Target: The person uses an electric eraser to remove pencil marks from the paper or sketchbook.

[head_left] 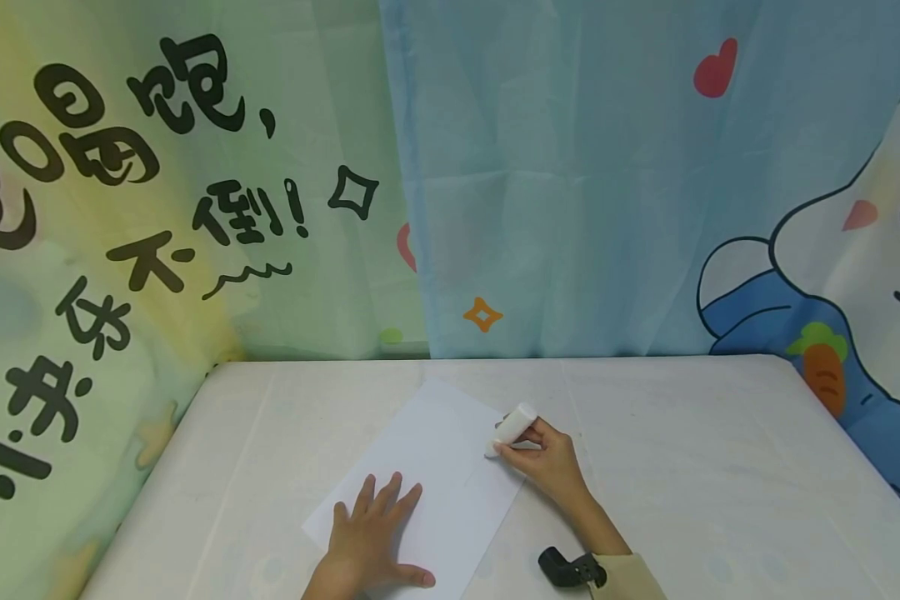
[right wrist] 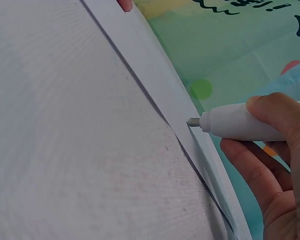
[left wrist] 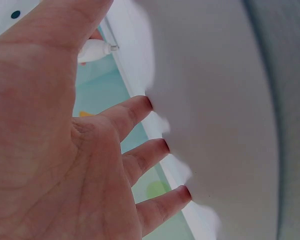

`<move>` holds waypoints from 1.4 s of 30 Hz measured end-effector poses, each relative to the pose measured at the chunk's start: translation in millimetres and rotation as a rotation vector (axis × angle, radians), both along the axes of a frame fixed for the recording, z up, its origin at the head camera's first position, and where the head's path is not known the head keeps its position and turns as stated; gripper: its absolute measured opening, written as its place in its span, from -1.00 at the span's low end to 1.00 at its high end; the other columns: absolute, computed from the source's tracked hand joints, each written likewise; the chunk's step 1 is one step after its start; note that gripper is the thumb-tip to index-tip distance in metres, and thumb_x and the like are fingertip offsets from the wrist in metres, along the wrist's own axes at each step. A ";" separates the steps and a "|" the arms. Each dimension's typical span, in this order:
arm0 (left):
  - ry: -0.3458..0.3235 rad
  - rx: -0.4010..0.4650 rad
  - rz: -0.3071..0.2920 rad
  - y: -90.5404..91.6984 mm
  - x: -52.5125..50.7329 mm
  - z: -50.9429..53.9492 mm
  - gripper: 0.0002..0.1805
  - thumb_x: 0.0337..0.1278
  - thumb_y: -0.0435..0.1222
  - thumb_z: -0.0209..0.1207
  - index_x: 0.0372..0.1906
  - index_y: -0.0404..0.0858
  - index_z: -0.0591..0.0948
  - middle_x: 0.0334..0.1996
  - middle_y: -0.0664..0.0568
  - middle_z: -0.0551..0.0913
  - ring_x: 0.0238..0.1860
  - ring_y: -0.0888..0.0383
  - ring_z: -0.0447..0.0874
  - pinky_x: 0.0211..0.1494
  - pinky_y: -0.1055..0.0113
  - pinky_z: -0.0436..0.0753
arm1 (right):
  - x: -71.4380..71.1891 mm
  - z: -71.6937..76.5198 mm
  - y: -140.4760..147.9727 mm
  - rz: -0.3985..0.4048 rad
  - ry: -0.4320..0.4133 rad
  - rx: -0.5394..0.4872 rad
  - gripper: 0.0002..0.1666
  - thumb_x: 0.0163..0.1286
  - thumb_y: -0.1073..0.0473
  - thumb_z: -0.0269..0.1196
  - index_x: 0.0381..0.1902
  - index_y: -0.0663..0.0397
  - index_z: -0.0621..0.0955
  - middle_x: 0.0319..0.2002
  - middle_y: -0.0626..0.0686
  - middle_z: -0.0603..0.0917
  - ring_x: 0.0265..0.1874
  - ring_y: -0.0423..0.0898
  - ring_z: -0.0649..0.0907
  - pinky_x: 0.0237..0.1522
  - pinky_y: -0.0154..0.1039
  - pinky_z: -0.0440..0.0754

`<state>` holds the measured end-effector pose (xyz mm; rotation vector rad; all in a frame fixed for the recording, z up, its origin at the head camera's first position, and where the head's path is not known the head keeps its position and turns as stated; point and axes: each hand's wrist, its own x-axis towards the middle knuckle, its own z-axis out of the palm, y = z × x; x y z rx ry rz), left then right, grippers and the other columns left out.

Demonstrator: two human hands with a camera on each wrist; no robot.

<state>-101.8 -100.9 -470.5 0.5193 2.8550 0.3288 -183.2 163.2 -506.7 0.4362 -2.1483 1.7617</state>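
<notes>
A sheet of white paper (head_left: 450,467) lies at an angle on the white-covered table. My left hand (head_left: 371,537) rests on its near left part with the fingers spread; the fingertips (left wrist: 160,145) touch the paper in the left wrist view. At the paper's right edge, my right hand (head_left: 547,458) holds a thick white pen-shaped tool (head_left: 513,423) between thumb and fingers. In the right wrist view the tool (right wrist: 240,122) has a short metal tip, which points at the paper (right wrist: 140,65) close to its surface; whether it touches, I cannot tell.
The table (head_left: 682,467) extends to both sides of the paper. A printed curtain (head_left: 570,167) hangs behind the table's far edge and along its left. A black curved device (head_left: 570,568) sits at the right sleeve's cuff.
</notes>
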 end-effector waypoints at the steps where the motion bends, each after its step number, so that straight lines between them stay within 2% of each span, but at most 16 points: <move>1: 0.001 -0.001 0.000 0.2 -0.1 0.1 0.15 -0.34 0.32 0.38 0.46 -0.07 0.25 0.47 -0.15 0.22 0.44 -0.36 0.08 0.18 -0.50 0.28 | -0.1 -0.1 -0.1 -0.001 0.002 0.003 -0.57 -0.06 0.60 0.43 -0.17 0.54 0.59 -0.31 0.42 0.71 -0.41 -0.24 0.74 -0.41 -0.46 0.68; 8: 0.010 -0.002 -0.003 1.1 -0.3 1.6 0.15 -0.33 0.32 0.37 0.45 -0.08 0.26 0.46 -0.15 0.23 0.44 -0.36 0.09 0.17 -0.50 0.28 | 0.0 0.4 -0.9 0.005 0.043 0.016 -0.57 -0.07 0.61 0.42 -0.17 0.54 0.59 -0.28 0.41 0.71 -0.37 -0.25 0.74 -0.41 -0.46 0.68; 14: 0.015 -0.008 -0.003 1.3 -0.3 2.5 0.14 -0.32 0.33 0.37 0.45 -0.08 0.27 0.46 -0.15 0.23 0.44 -0.36 0.09 0.16 -0.50 0.29 | -0.6 -2.0 -0.4 0.015 0.060 0.015 -0.56 -0.09 0.63 0.43 -0.17 0.55 0.58 -0.28 0.41 0.70 -0.35 -0.36 0.70 -0.41 -0.46 0.68; 22: 0.013 -0.008 -0.006 0.9 0.2 1.6 0.15 -0.32 0.33 0.37 0.45 -0.08 0.26 0.46 -0.15 0.23 0.44 -0.36 0.10 0.16 -0.50 0.30 | -1.9 -5.2 0.5 0.036 0.082 0.040 -0.56 -0.11 0.63 0.42 -0.19 0.57 0.58 -0.31 0.42 0.70 -0.37 -0.18 0.75 -0.41 -0.42 0.69; 27: 0.010 -0.010 -0.005 0.9 -0.2 1.9 0.15 -0.32 0.33 0.36 0.46 -0.07 0.25 0.47 -0.14 0.22 0.44 -0.35 0.09 0.17 -0.50 0.29 | 1.9 3.8 -2.4 0.040 0.109 0.039 -0.57 -0.12 0.67 0.40 -0.20 0.59 0.57 -0.32 0.43 0.69 -0.37 -0.21 0.74 -0.42 -0.42 0.69; 30: 0.009 -0.016 -0.005 1.0 -0.4 2.0 0.15 -0.31 0.34 0.36 0.46 -0.07 0.25 0.47 -0.14 0.22 0.45 -0.35 0.08 0.17 -0.49 0.29 | 5.8 12.4 -5.1 0.038 0.123 0.039 -0.57 -0.14 0.71 0.37 -0.22 0.62 0.56 -0.33 0.45 0.68 -0.34 -0.30 0.71 -0.42 -0.41 0.70; 33: 0.012 -0.019 -0.003 1.0 -0.6 1.7 0.14 -0.32 0.34 0.36 0.46 -0.06 0.26 0.47 -0.13 0.23 0.45 -0.34 0.09 0.18 -0.49 0.29 | 4.0 9.5 -4.0 0.048 0.120 0.025 -0.57 -0.12 0.69 0.39 -0.20 0.61 0.56 -0.30 0.45 0.67 -0.30 -0.39 0.68 -0.39 -0.41 0.70; 36: 0.014 -0.018 0.000 1.1 -0.8 1.3 0.15 -0.33 0.34 0.36 0.45 -0.06 0.26 0.47 -0.13 0.23 0.44 -0.34 0.09 0.18 -0.48 0.30 | -0.5 -0.4 -1.3 0.062 0.114 0.007 -0.55 -0.10 0.65 0.41 -0.17 0.57 0.57 -0.27 0.44 0.68 -0.28 -0.42 0.67 -0.37 -0.44 0.69; 42: 0.022 -0.023 -0.001 1.2 -1.1 0.2 0.15 -0.35 0.35 0.36 0.45 -0.06 0.27 0.46 -0.13 0.24 0.44 -0.34 0.11 0.17 -0.49 0.31 | 0.3 0.7 -1.9 0.091 0.117 0.005 -0.56 -0.09 0.64 0.42 -0.17 0.53 0.59 -0.27 0.43 0.69 -0.29 -0.38 0.69 -0.38 -0.40 0.71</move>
